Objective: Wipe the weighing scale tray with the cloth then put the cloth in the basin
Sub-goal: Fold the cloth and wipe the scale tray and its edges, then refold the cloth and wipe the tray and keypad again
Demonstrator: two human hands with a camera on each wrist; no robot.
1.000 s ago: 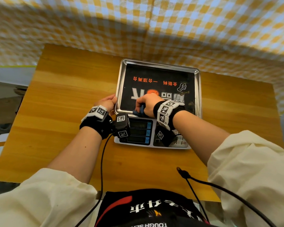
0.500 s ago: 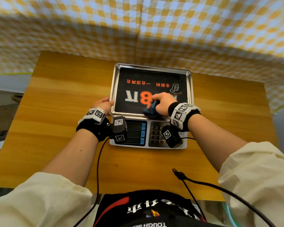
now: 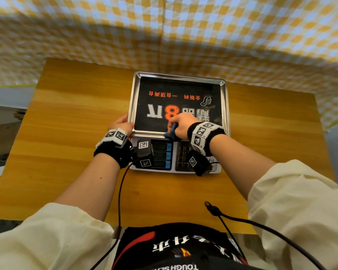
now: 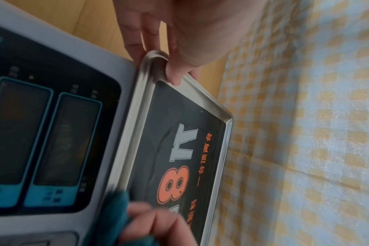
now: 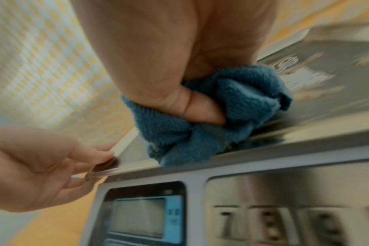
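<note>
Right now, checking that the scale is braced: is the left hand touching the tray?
Touching. In the left wrist view, the left hand has its thumb over the tray corner rim, fingers beneath.

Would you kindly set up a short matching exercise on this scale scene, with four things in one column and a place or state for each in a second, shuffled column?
Things:
1. cloth
2. left hand
3. tray
4. display panel

Places or states:
A. on top of the scale, black printed sheet inside
B. bunched in the right hand, at the tray's near edge
C. on the scale's front, below the tray
D. pinching the tray's near left corner

Pairs: 1-B, 2-D, 3-A, 4-C
</note>
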